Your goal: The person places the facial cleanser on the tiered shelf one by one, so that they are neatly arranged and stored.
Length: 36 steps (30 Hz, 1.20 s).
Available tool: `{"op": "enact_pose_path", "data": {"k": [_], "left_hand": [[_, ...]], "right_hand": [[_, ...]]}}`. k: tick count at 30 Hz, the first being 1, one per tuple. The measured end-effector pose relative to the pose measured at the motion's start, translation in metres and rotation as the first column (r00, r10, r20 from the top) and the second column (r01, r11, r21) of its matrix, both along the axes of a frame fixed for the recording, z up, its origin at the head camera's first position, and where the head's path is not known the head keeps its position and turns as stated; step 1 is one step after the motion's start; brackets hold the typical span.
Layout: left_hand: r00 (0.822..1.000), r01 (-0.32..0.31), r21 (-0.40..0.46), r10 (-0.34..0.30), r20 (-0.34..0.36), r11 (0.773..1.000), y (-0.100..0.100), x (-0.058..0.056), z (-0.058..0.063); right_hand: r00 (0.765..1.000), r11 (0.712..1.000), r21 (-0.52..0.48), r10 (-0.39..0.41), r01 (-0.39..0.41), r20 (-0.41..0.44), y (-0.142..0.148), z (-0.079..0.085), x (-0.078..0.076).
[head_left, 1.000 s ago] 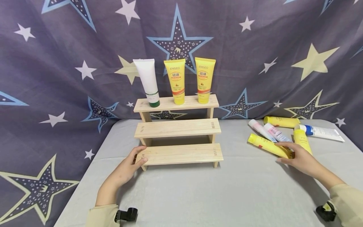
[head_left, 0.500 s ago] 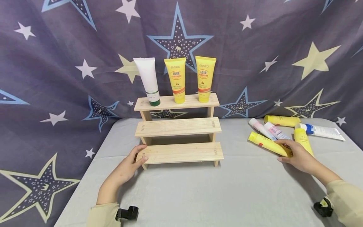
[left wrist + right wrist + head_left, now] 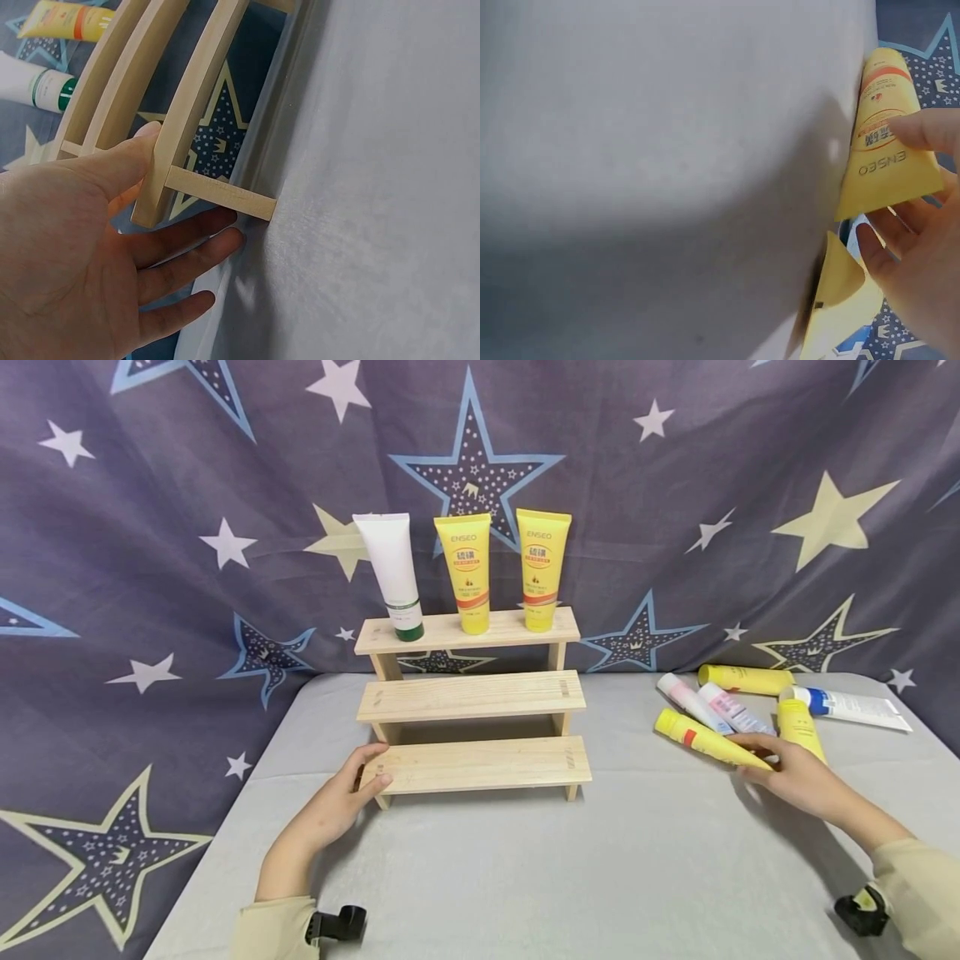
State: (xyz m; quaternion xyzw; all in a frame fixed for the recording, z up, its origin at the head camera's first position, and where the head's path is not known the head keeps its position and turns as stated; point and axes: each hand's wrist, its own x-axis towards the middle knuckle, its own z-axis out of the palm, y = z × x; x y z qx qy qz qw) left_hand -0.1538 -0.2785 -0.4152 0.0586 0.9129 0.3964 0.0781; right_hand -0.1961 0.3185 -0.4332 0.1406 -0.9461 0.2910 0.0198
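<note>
My left hand (image 3: pixel 327 812) is at the left end of a three-step wooden shelf (image 3: pixel 476 767), pinching its lowest board between thumb and fingers. In the left wrist view the thumb lies along the board (image 3: pixel 191 97), while several fingers extend past its end. Over at the right, my right hand (image 3: pixel 802 783) grips a yellow squeeze tube (image 3: pixel 701 739) near its flat end. The right wrist view shows the thumb across the printed face of this tube (image 3: pixel 885 150). Another yellow tube (image 3: pixel 799 727) lies just behind that hand, partly hidden.
On the top step stand a white tube (image 3: pixel 390 568) with a green cap and two yellow tubes (image 3: pixel 463 568). Pink-and-white tubes (image 3: pixel 731 708), a blue-and-white tube (image 3: pixel 855 708) and a yellow tube (image 3: pixel 745 680) lie at the right. A star-patterned curtain (image 3: pixel 637 510) hangs behind the grey table (image 3: pixel 525 877).
The yellow tube in my right hand has turned, its printed face shifting and flat end edge-on, with the fingers now closer round it. My left hand stays on the shelf.
</note>
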Motion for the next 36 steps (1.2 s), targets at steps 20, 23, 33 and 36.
{"op": "enact_pose_path", "data": {"k": [20,23,33,36], "left_hand": [[1.0,-0.009,0.002,0.009,0.011,1.0,0.001,0.003,-0.003],[1.0,-0.008,0.004,0.008,0.008,1.0,0.001,0.002,-0.003],[1.0,-0.006,-0.014,0.006,0.006,1.0,-0.001,0.0,-0.002],[1.0,-0.007,-0.013,0.008,0.007,1.0,-0.001,0.0,-0.002]], "right_hand": [[0.949,0.943,-0.139,-0.311,0.302,-0.053,-0.009,0.015,0.01],[0.942,0.928,-0.183,-0.335,0.325,-0.027,-0.007,0.017,0.009],[0.951,0.801,-0.515,-0.278,0.306,0.134,-0.01,0.027,0.013],[0.96,0.738,-0.615,-0.225,0.279,0.166,-0.015,0.032,0.015]]}}
